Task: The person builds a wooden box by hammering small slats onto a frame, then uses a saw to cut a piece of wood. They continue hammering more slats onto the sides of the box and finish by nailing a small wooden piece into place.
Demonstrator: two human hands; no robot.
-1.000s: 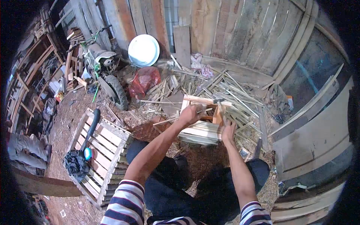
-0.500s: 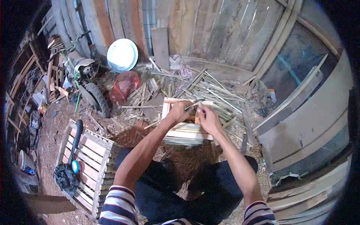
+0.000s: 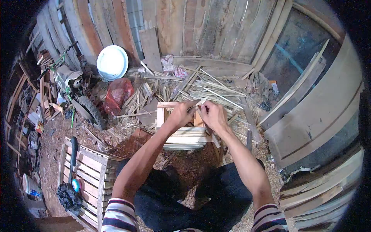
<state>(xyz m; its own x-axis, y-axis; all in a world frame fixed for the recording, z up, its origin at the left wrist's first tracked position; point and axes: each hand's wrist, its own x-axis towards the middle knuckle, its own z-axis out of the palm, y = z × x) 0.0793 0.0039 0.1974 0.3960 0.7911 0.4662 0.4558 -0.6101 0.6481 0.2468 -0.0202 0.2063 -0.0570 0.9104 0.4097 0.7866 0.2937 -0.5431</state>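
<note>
Both my hands are close together above a small slatted wooden crate (image 3: 185,140) between my knees. My left hand (image 3: 182,113) is closed, and a thin dark strip like a knife blade (image 3: 192,103) shows at its fingertips; its handle is hidden. My right hand (image 3: 214,116) pinches a small pale wood strip (image 3: 201,102), whose end meets the dark blade. An orange-brown wood block (image 3: 198,120) stands inside the crate, partly covered by my hands.
Loose wood strips (image 3: 216,91) lie beyond the crate. At left are a slatted crate (image 3: 87,166) with a black-handled tool (image 3: 72,154), a red plastic bag (image 3: 118,96) and a wheel (image 3: 91,112). A white round lid (image 3: 112,63) leans on the plank wall; boards (image 3: 315,131) stand at right.
The view has shifted, so the surroundings sit further left. My hands have drawn closer together over the crate, and less of the dark blade shows.
</note>
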